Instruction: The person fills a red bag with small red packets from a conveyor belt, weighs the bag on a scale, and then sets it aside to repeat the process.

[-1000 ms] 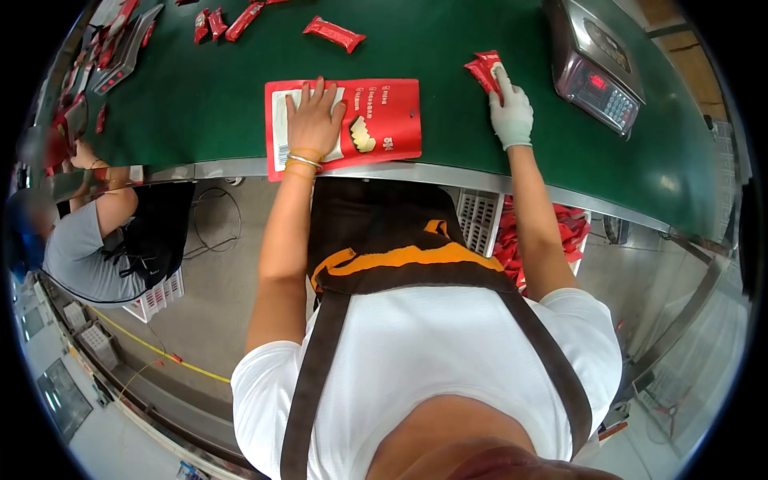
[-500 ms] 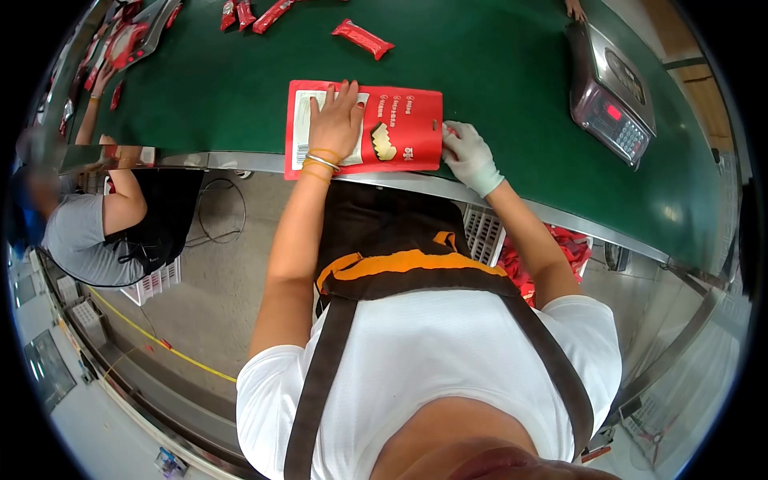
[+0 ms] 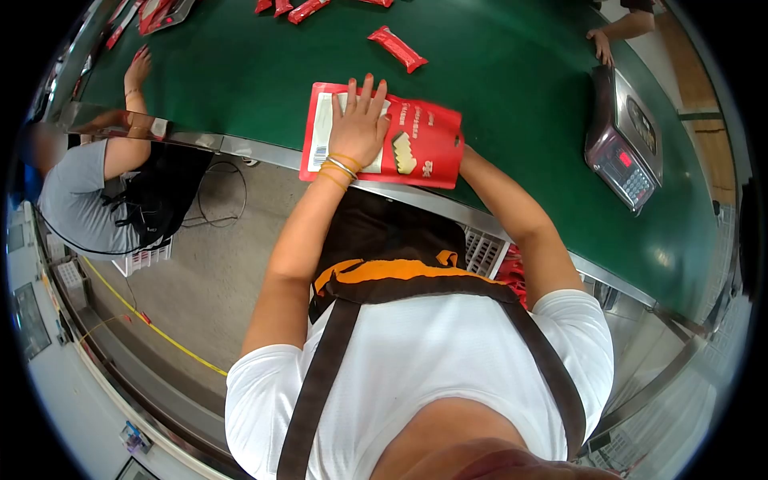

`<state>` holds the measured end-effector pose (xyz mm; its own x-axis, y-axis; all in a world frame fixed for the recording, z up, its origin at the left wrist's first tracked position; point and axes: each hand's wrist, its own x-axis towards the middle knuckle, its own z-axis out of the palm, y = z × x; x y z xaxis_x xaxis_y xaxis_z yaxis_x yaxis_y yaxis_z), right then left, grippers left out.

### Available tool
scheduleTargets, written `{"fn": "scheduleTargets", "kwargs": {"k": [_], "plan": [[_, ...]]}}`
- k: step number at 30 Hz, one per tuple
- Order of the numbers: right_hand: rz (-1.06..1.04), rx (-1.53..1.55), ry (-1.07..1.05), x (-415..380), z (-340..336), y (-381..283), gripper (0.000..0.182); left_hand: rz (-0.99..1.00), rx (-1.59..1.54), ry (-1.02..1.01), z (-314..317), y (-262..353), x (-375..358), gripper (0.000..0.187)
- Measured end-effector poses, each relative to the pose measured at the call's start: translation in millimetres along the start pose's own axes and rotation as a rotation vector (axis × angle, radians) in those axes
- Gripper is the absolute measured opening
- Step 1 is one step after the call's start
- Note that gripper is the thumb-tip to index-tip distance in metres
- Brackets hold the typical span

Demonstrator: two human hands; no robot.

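A red pouch (image 3: pixel 436 144) with a white label and yellow food pictures lies on the green table, its near edge at the metal rim. My left hand (image 3: pixel 360 128) is spread flat over the label side, fingers apart, pressing on it. My right forearm (image 3: pixel 512 196) reaches up to the pouch's right end, where the wrist disappears at the edge. The gloved right hand itself is hidden by the pouch, whose right part bulges up. Beyond the pouch a small red wrapped packet (image 3: pixel 398 50) lies on the table.
A digital scale (image 3: pixel 628 144) stands on the right, with another person's hand (image 3: pixel 602 48) beside its far end. More red packets (image 3: pixel 308 10) lie at the far edge. At the left sits a person in a grey shirt (image 3: pixel 76 192). A white crate (image 3: pixel 484 248) is below the table.
My gloved right hand has gone from the pouch's right edge to out of sight inside or under it, and that end has lifted. The left hand stays flat on it.
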<state>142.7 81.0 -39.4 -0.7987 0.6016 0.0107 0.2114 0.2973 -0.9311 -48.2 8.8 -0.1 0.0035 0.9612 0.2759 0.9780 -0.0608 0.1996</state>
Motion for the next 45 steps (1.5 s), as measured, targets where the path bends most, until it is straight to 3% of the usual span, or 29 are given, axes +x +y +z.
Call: {"fn": "scheduleTargets", "kwargs": {"k": [4, 5, 6, 7, 9, 10, 11, 12, 13, 16, 19, 21, 23, 27, 29, 30, 31, 33, 35, 36, 38, 39, 41, 45], "plan": [[-0.157, -0.236, -0.013, -22.1, -69.2, -35.7, 0.038, 0.002, -0.02, -0.046, -6.0, 1.7, -2.1, 0.058], [0.364, -0.033, -0.125, -17.5, -101.2, -50.1, 0.027, -0.022, -0.054, -0.077, -6.0, 1.0, -0.5, 0.057], [0.478, 0.082, 0.039, -12.9, -117.2, -61.8, 0.022, -0.023, -0.065, -0.049, -4.7, 2.0, -0.7, 0.056], [0.496, -0.132, 0.083, 8.1, -133.9, -57.2, 0.021, -0.03, -0.065, -0.047, -5.4, 3.6, -1.5, 0.056], [0.172, -0.226, 0.379, 50.9, -132.9, -44.1, 0.021, -0.036, -0.051, -0.08, -7.9, 4.1, 0.9, 0.057], [0.026, -0.448, 0.505, 76.2, -116.1, -46.4, 0.026, -0.034, -0.041, -0.092, -7.6, 3.4, 1.7, 0.058], [-0.043, -0.708, 0.492, 103.6, -105.3, -32.6, 0.042, -0.032, -0.034, -0.089, -7.9, 3.1, 1.7, 0.058], [0.082, -0.753, 0.374, 117.3, -88.9, -43.9, 0.055, -0.031, -0.04, -0.088, -8.1, 3.0, 1.3, 0.057], [0.139, -0.948, 0.279, 131.9, -73.0, -33.6, 0.056, -0.03, -0.047, -0.084, -8.0, 3.0, 1.0, 0.056], [0.063, -1.071, 0.274, 136.9, -63.0, -24.2, 0.048, -0.042, -0.062, -0.094, -9.5, 1.9, 1.8, 0.057], [-0.057, -0.72, 0.454, 83.3, -90.4, -20.8, 0.042, -0.059, -0.054, -0.144, -10.8, 3.3, 2.9, 0.058], [0.023, -0.742, 0.734, 22.9, -125.4, -24.4, 0.042, -0.037, -0.077, -0.103, 0.8, -3.8, 0.7, 0.059], [0.026, -1.014, 1.011, -56.7, -195.8, 5.4, 0.037, -0.048, -0.046, -0.144, -8.3, 4.0, 7.4, 0.06], [0.573, -1.491, 1.394, -169.1, -310.2, 8.2, 0.031, -0.05, -0.014, -0.15, -12.2, 7.6, 7.4, 0.058], [0.799, -1.425, 1.214, -221.5, -348.6, 26.5, 0.034, -0.027, -0.03, -0.161, -6.0, 3.7, 7.4, 0.058], [0.972, -1.28, 1.15, -218.6, -338.3, 5.1, 0.037, -0.04, -0.041, -0.167, -4.1, 2.3, 8.6, 0.058], [0.981, -1.277, 1.168, -223.3, -336.8, 3.5, 0.037, -0.023, -0.041, -0.162, -3.9, 2.6, 9.5, 0.058], [0.595, -1.265, 1.45, -240.5, -333.4, 2.6, 0.037, -0.038, -0.042, -0.148, -4.4, 4.6, 7.7, 0.058], [0.353, -1.233, 1.595, -240.9, -301.4, -12.8, 0.035, -0.022, -0.048, -0.152, -4.2, 4.3, 9.0, 0.058], [0.521, -1.116, 1.583, -237.3, -273.7, -20.7, 0.034, -0.03, -0.045, -0.156, -2.9, 3.2, 8.3, 0.058], [0.26, -0.996, 1.573, -233.9, -215.1, -11.4, 0.026, -0.036, -0.019, -0.173, -1.4, 3.2, 9.0, 0.057], [0.391, -0.893, 1.494, -231.4, -186.0, -13.7, 0.022, -0.02, -0.017, -0.177, -0.9, 3.1, 9.2, 0.057], [0.517, -0.851, 1.321, -232.7, -147.6, -2.1, 0.03, -0.041, -0.036, -0.185, 0.3, 2.1, 9.8, 0.056], [0.609, -0.783, 1.207, -227.2, -124.4, 0.2, 0.03, -0.025, -0.017, -0.185, -1.1, 2.0, 10.0, 0.055]]}}
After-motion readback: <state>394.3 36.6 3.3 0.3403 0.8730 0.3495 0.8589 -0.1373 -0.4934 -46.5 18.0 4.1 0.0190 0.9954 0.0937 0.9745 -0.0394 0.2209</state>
